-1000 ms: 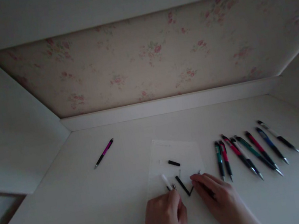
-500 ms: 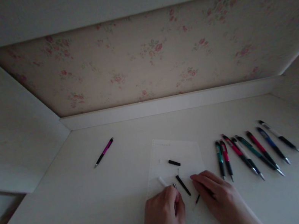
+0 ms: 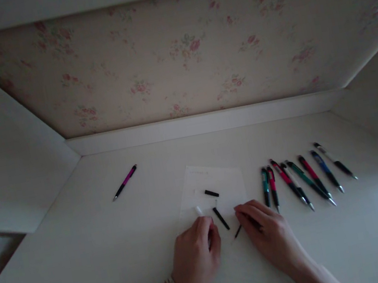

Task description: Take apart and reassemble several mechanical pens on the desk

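Note:
My left hand (image 3: 196, 247) is closed over the paper sheet (image 3: 229, 175), its fingers curled round something they hide. Just beyond those fingers a short white tube (image 3: 199, 210) shows. My right hand (image 3: 266, 225) has thumb and fingertips pinched together; what they hold is too small to make out. A thin dark stick like a pen refill (image 3: 237, 231) shows beside the right fingers, and I cannot tell whether it is gripped or lying there. Between the hands lies a black tube (image 3: 220, 219), with a tiny pale piece at its upper end. Farther back is a shorter black tube (image 3: 211, 192).
To the right, several click pens (image 3: 305, 179) lie in a slanted row, green, red, white and blue with black. A purple and black pen (image 3: 125, 182) lies alone at the left. The white desk (image 3: 85, 257) ends at a back ledge (image 3: 207, 122) below flowered wallpaper.
The view has tipped down and shifted slightly. My left hand has turned a little, and a silver tip at its fingers no longer shows. My right hand stays pinched near the same spot.

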